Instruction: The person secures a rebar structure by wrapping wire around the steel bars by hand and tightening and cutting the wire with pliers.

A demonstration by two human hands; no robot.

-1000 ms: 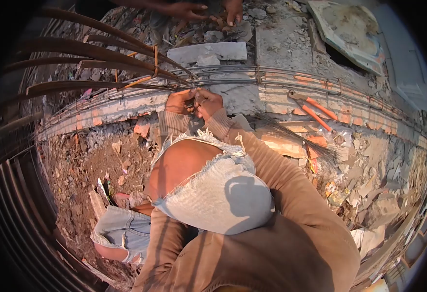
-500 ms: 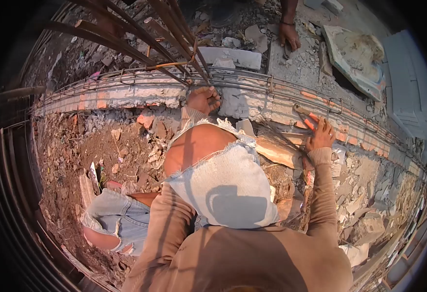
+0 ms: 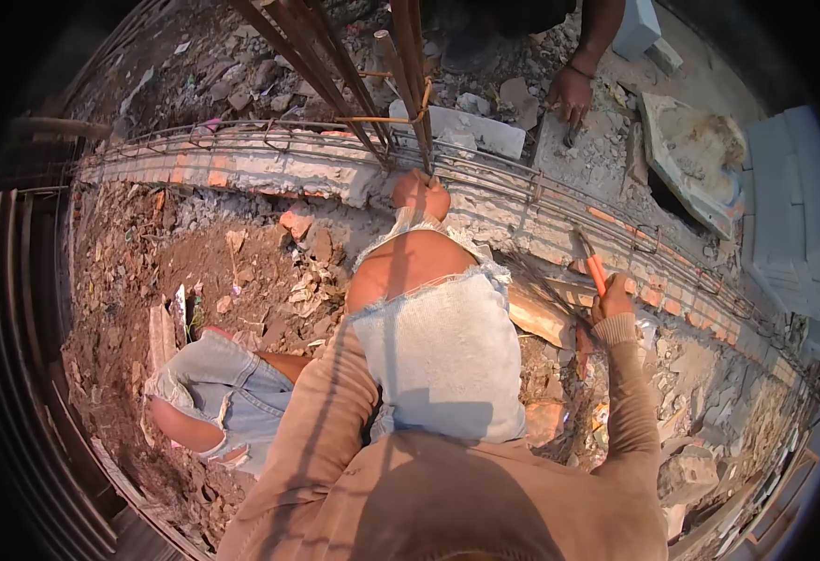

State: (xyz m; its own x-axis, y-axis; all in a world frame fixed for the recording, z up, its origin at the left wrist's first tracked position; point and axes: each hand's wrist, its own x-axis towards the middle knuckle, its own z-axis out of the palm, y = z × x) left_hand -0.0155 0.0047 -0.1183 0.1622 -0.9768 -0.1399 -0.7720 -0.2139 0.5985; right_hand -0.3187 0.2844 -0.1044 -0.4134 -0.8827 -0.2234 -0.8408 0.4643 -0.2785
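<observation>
My right hand point(image 3: 614, 297) is closed round the orange handles of the pliers point(image 3: 595, 266), whose dark head points up over the brick wall top. At the foot of the upright rusty bars point(image 3: 413, 75), my left hand point(image 3: 421, 194) is closed, its fingers curled by the horizontal steel rods; what it grips, if anything, is too small to make out. A thin orange-brown metal tie point(image 3: 422, 105) loops around the upright bars. Dark thin wires point(image 3: 545, 285) lie in a bundle between my hands, below the wall.
Across the wall, another person's hand point(image 3: 573, 93) reaches down to the rubble. A broken slab point(image 3: 695, 159) lies at the upper right, beside pale blue blocks point(image 3: 789, 201). The rods run along the brick wall point(image 3: 241, 168). Corrugated sheets point(image 3: 31, 374) stand at the left.
My right hand has left my left hand, moved right and taken hold of the pliers, now lifted and turned. The view has shifted, and the other person's hand has moved right.
</observation>
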